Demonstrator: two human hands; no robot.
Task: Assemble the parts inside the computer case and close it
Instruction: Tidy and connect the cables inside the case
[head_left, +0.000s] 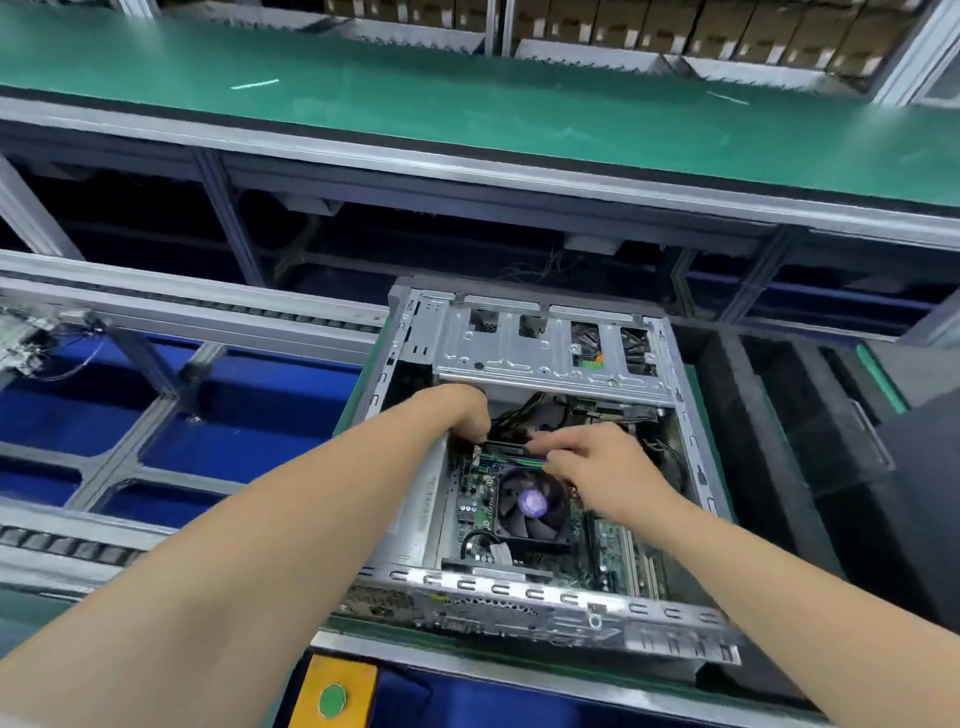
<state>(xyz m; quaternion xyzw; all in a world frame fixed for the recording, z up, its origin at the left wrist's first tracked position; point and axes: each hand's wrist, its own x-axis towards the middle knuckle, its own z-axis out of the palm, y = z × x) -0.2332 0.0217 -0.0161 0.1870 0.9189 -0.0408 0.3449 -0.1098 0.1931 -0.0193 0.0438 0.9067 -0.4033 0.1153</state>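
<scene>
While your left grip (462, 415) and right grip (597, 462) clamp opposite ends, memory module (506, 448): inside computer case (519, 590), just beyond the fan (530, 501); long axis left-to-right between them; both equally near; seating likely runs straight down.

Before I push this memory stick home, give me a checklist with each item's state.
1. Left hand and right hand hold the stick by its ends: ok.
2. Stick lined up with its slot: cannot tell, fingers hide it.
3. Cables behind the stick kept off it: cannot tell.
4. Fan mounted beside the stick: ok.
5. Case closed: not ok, side open.
</scene>
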